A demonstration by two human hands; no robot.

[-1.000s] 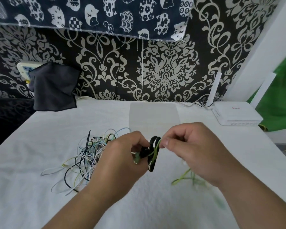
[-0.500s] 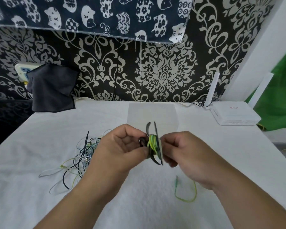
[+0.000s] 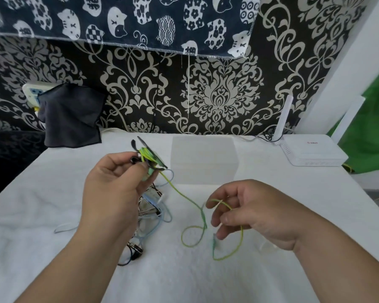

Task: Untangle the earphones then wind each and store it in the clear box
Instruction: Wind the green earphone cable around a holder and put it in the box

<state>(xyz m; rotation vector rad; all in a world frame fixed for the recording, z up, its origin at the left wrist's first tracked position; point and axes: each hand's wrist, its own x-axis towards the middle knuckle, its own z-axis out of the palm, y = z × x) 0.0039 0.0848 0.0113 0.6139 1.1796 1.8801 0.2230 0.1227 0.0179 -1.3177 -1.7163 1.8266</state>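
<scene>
Step in hand: winding the green earphone, by my reading. Part of it is wrapped and a long tail lies loose.
Next move: likely to bring the loose tail up and lay further turns on the bundle. This calls for light tension from the right hand and a firm hold by the left, so the turns do not slip.
Left hand (image 3: 116,189): raised off the cloth, back toward the camera, forearm rising from the lower left. Thumb and fingers pinch the wound bundle.
Wound bundle (image 3: 150,157): green and black turns at the left fingertips, with black ear pieces standing out above the pinch.
Right hand (image 3: 256,213): lower than the left and off to its right, wrist bent inward. The fingers curl round the loose cable; how tightly, I cannot tell.
Green cable (image 3: 182,194): leaves the left pinch, slopes down to the right fingers, then drops in two slack loops onto the cloth below that hand.
Plug end (image 3: 214,238): just below the right fingertips, blurred.
Clear box (image 3: 204,160): just beyond the left pinch and to its right, on the cloth. Nothing can be made out inside it.
Tangle (image 3: 151,215): blue, white and black cords under and beside the left wrist, not yet sorted.
White cloth (image 3: 53,193): covers the table under both hands.
</scene>
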